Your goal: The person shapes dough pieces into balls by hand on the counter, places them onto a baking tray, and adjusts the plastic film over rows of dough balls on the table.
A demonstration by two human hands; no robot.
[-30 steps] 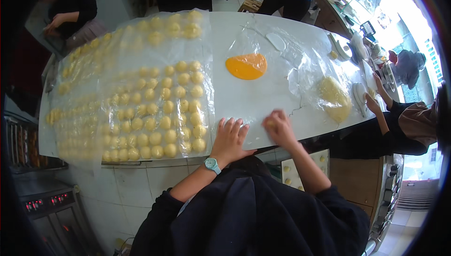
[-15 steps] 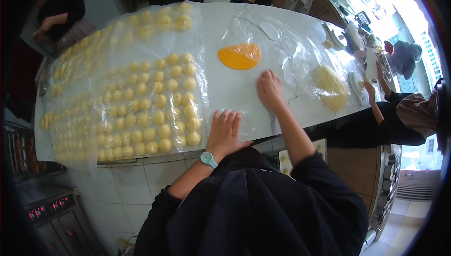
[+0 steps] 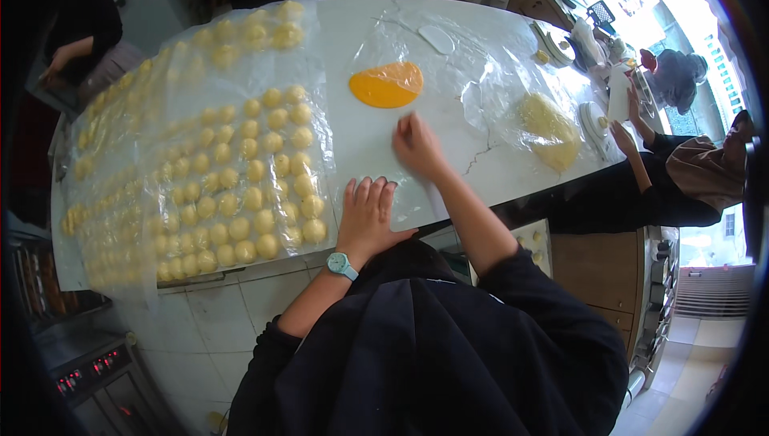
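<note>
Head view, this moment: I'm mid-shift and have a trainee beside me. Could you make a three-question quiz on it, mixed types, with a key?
1. True or false: the pale blue watch is on the person's right wrist.

2. Multiple choice: which of these is nearest the person's right hand?
A) the large dough lump
B) the orange half-round piece
C) the white oval piece

3. Fill in the blank: the dough balls left of the person's hands lie under clear ____.

Key:
1. False; it is on the left wrist.
2. B.
3. Plastic.
</note>
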